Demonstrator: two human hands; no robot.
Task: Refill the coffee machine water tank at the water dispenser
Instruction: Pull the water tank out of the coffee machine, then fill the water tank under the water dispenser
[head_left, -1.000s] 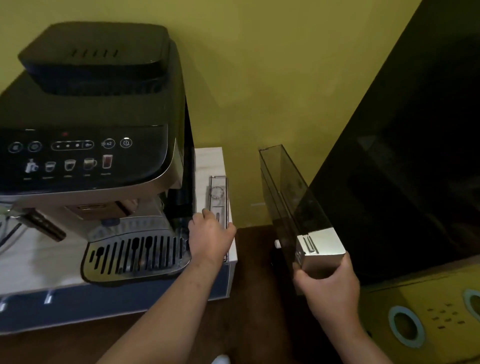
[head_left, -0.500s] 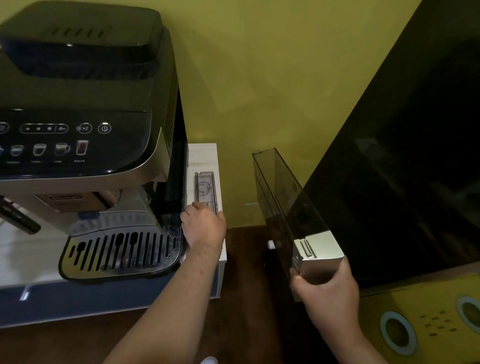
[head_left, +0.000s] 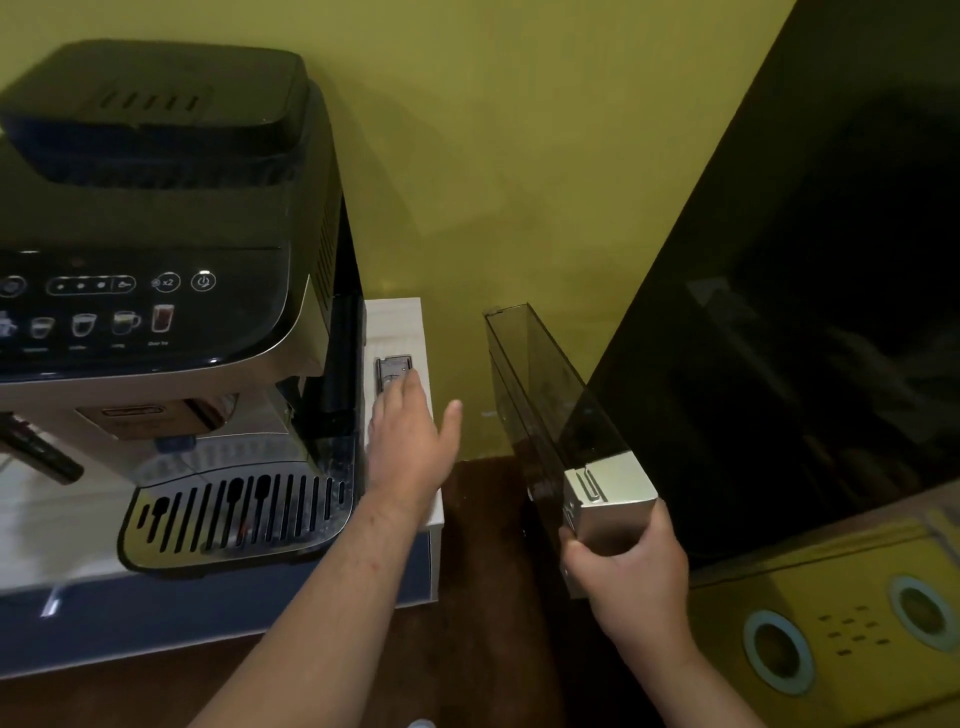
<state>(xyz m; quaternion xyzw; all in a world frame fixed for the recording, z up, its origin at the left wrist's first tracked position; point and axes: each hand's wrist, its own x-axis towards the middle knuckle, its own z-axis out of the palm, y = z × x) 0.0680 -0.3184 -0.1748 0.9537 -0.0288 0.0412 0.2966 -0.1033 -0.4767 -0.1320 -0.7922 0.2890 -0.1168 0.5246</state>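
A black coffee machine (head_left: 171, 270) with a silver drip tray stands at the left on a white surface (head_left: 402, 322). The smoky transparent water tank (head_left: 550, 410) with its silver front block is out of the machine, held in the air to the right by my right hand (head_left: 631, 577), which grips the silver end. The tank's clear narrow lid (head_left: 392, 371) lies flat on the white surface beside the machine. My left hand (head_left: 410, 441) hovers over the lid with fingers spread, its fingertips at the lid's near end.
A large dark glossy panel (head_left: 779, 338) leans at the right, close to the tank. Below it is a yellow box (head_left: 841, 639) with blue-ringed holes. A yellow-green wall is behind. Dark brown floor (head_left: 488, 571) lies between the white stand and the box.
My left hand was closed over the lid's near end; now its fingers are spread open and lifted slightly. The tank in my right hand has stayed about where it was.
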